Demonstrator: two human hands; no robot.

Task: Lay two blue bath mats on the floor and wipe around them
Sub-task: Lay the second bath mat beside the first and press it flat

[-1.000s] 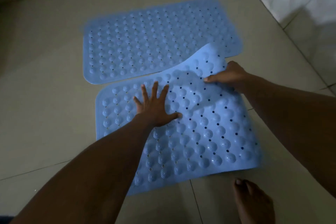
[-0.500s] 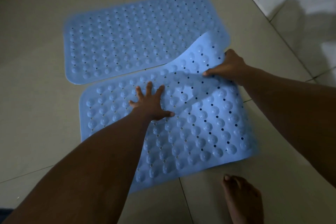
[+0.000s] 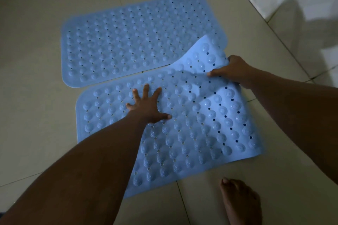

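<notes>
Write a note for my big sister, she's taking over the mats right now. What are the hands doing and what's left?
Left hand: flat, fingers spread, pressing the near mat to the floor.
Right hand: gripping that mat's far right corner, lifted and curled over the far mat.
Far mat: lying flat on the tiles.
A bare foot stands just beside the near mat's edge.
Done: one mat laid, the other mostly down.
Left: lower and smooth the raised corner, probably so the mats don't overlap, then wipe around both. No cloth is in view.

Two blue rubber bath mats with studs and holes: far mat flat on floor; near mat beside it, far right corner curled up.
</notes>
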